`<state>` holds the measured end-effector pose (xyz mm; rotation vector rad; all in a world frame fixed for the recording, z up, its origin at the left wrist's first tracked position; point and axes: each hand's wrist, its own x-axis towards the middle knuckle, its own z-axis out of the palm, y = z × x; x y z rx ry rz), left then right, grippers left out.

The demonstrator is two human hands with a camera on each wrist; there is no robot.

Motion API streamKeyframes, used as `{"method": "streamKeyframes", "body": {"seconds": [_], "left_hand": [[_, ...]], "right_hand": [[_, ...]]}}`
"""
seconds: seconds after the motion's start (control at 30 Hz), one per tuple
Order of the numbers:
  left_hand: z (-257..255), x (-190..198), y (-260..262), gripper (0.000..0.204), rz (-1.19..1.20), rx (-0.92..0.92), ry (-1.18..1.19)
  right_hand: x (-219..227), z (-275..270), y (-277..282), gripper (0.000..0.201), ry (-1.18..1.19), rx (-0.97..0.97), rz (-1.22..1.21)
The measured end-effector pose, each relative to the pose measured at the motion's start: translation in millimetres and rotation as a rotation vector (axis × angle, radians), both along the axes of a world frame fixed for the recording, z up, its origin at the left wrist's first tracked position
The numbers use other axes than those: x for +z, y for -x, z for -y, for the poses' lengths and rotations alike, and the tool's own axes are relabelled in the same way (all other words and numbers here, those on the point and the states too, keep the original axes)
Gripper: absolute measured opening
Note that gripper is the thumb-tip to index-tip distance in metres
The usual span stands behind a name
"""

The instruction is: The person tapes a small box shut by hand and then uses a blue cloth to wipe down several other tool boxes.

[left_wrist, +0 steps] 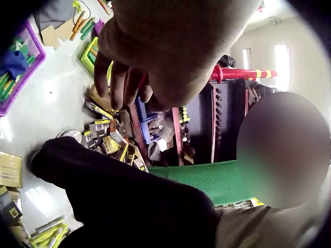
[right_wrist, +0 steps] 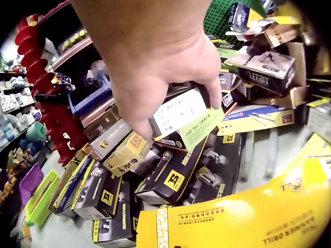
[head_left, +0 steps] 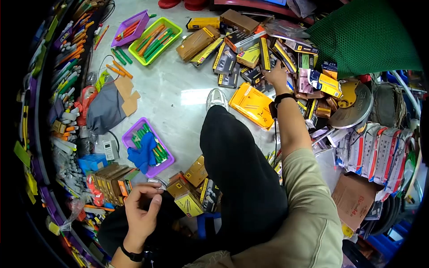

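My right hand reaches into a pile of small boxes on the floor. In the right wrist view, the thumb and a finger of this hand grip a small box with a white label by its two sides; the other fingers are hidden. Black and yellow boxes lie just below it, and a large yellow packet is nearer the camera. My left hand hangs above the lap with loosely bent fingers and nothing in it. Seen in the left wrist view, this hand is likewise empty.
Green and purple trays hold green and orange tubes. More boxes lie beside the knee. Green mesh and a round metal disc are at the right; packed tubes line the left.
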<state>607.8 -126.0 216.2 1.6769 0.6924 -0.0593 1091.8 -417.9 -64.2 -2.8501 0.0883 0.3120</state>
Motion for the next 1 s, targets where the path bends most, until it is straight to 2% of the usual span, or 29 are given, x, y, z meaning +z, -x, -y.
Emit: {"method": "streamKeyframes", "body": {"seconds": [0.07, 0.13, 0.17, 0.23, 0.27, 0.33, 0.4, 0.43, 0.53, 0.6, 0.7, 0.77, 0.8, 0.87, 0.9, 0.93, 1.0], "left_hand": [[1, -4, 0, 0.011, -0.002, -0.002, 0.028], [0, -7, 5, 0.012, 0.011, -0.009, 0.043], [-1, -5, 6, 0.013, 0.005, -0.024, 0.052], [0, -1, 8, 0.014, 0.010, -0.038, 0.065], [1, 1, 8, 0.015, 0.020, -0.057, 0.065], [4, 6, 11, 0.015, 0.045, -0.070, 0.062], [11, 15, 12, 0.015, 0.061, -0.089, 0.091], [13, 20, 14, 0.020, 0.079, -0.135, 0.087], [26, 43, 14, 0.030, 0.141, -0.220, 0.180], [35, 46, 17, 0.046, 0.282, -0.283, 0.321], [52, 65, 19, 0.088, 0.472, -0.263, 0.654], [59, 72, 26, 0.113, 0.647, -0.206, 0.855], [65, 78, 33, 0.099, 0.781, -0.134, 0.903], [55, 82, 50, 0.083, 0.725, -0.074, 0.864], [55, 82, 53, 0.072, 0.834, 0.039, 0.851], [50, 87, 58, 0.075, 0.811, 0.107, 0.749], [41, 86, 67, 0.075, 0.852, 0.181, 0.680]], "right_hand": [[4, 1, 4, 0.093, 0.019, -0.010, 0.082], [26, -2, 9, 0.083, -0.106, -0.048, 0.077], [22, 5, 9, 0.083, -0.105, -0.049, 0.081], [38, 10, 20, 0.074, -0.735, -0.075, 0.018], [47, 16, 34, 0.061, -0.887, -0.213, -0.105], [63, 29, 59, 0.050, -1.241, -0.191, -0.222], [89, 35, 84, 0.047, -1.442, -0.171, -0.277], [139, 25, 113, 0.049, -1.450, -0.164, -0.268], [239, 26, 176, 0.063, -1.397, 0.103, -0.264], [304, 25, 228, 0.064, -1.171, 0.350, -0.122], [399, 7, 313, 0.069, -1.041, 0.586, -0.161], [434, -12, 361, 0.072, -0.953, 0.781, -0.094], [441, -20, 379, 0.074, -0.924, 0.869, -0.081], [451, -45, 413, 0.077, -0.804, 1.020, 0.057], [452, -56, 426, 0.084, -0.730, 1.063, 0.093], [449, -65, 436, 0.092, -0.747, 1.080, 0.055], [457, -81, 445, 0.096, -0.731, 1.171, 0.016]]}}
